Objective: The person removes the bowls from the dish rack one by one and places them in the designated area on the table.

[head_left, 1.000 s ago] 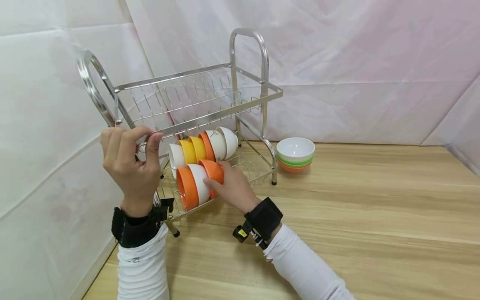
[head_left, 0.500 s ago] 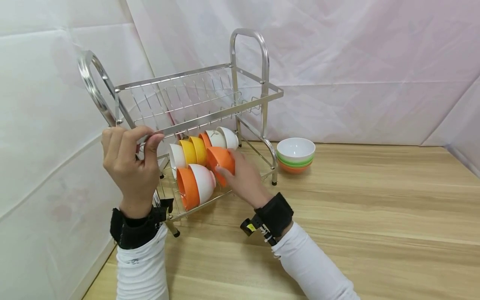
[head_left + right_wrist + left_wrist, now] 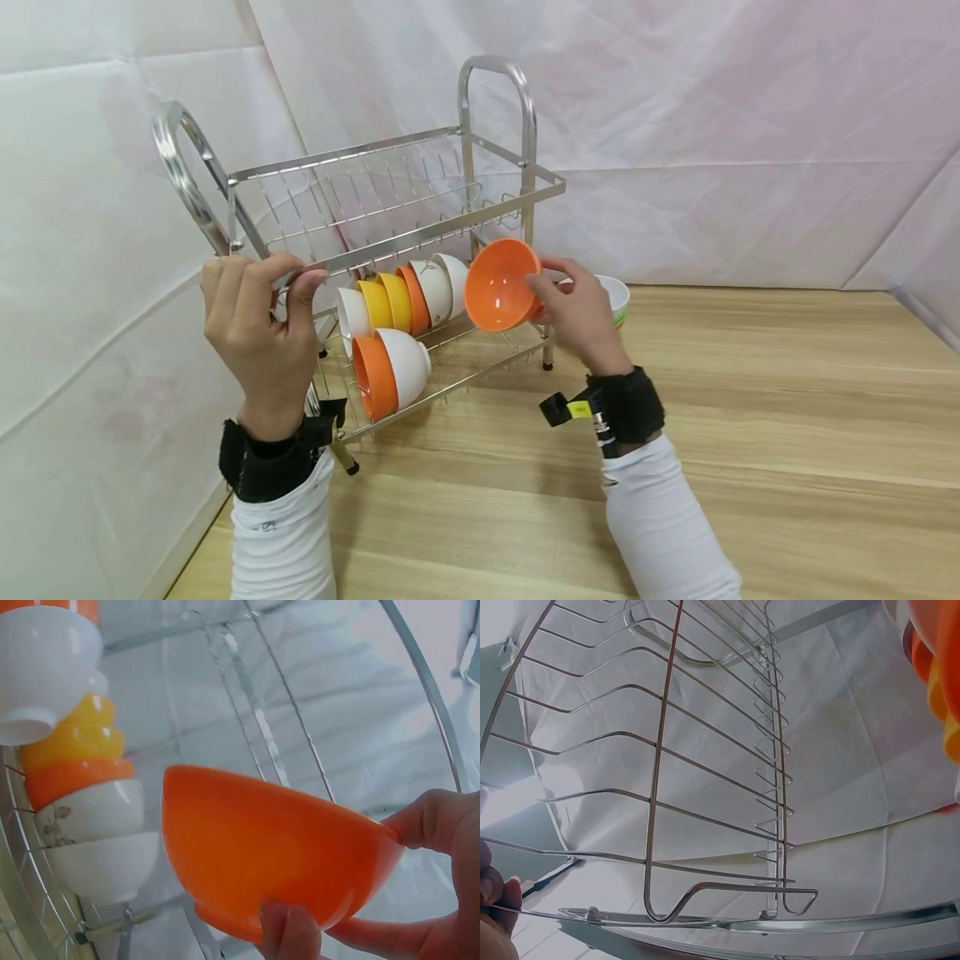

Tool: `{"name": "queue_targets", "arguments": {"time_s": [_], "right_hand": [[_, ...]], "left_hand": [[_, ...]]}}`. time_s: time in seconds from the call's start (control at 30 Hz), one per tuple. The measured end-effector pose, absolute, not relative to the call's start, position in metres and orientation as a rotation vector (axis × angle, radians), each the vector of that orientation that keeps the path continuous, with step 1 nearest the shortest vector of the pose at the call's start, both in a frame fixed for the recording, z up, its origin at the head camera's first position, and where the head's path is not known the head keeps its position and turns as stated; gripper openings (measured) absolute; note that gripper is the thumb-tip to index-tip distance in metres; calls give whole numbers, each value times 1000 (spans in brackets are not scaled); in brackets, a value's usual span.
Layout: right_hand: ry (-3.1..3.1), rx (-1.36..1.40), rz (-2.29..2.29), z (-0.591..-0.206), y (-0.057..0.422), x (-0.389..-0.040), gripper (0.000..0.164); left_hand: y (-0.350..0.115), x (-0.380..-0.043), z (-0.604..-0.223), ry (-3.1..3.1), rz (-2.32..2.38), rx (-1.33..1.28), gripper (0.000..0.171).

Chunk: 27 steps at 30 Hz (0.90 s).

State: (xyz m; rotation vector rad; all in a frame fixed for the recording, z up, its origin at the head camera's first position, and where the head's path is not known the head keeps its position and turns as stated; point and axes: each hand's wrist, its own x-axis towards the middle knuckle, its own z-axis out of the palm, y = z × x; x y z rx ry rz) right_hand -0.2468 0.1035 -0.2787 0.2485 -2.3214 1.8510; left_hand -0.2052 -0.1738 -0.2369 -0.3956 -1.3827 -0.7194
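Orange bowl (image 3: 498, 287) is held clear of the tabletop (image 3: 750, 400) by the right hand (image 3: 581, 312). The fingers of that hand are parted only by the bowl itself and pinch its right side: the right wrist view shows contact at the rim and at the underside, by the foot. The bowl lies to the left of these fingers in the head view, just in front of the right end of the dish rack (image 3: 442, 227). Its mouth faces the head camera, tilted somewhat left; the foot is turned away from that camera. The bowl is round, with no long axis beyond the line from mouth to foot.

The left hand (image 3: 262, 329) has thumb and forefinger closed at the left end of the rack's upper front rail, gripping it; its other fingers are bent.

On the lower tier, a white bowl (image 3: 408, 367) leans against a second orange bowl (image 3: 372, 379) in the front row. Behind stands a back row of bowls (image 3: 395, 302) on edge. A bowl stack (image 3: 617, 296) on the tabletop is partly hidden by the right hand.
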Motion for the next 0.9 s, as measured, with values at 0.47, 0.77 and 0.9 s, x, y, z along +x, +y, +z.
{"name": "queue_targets", "arguments": {"time_s": [0.47,0.77,0.9], "right_hand": [[-2007,50,2197,-292,145,-262,42],[-1901,-253,2395,-296,161,-265,52],[-1850,-316,2463,-301,166,-269,53]], "left_hand": [[-173,-207,-240,-1371,-707,-403,52],[-168,-202,-238,-1387,-694,-389,53],[-166,-199,-236,-1387,-701,-383,54]]}}
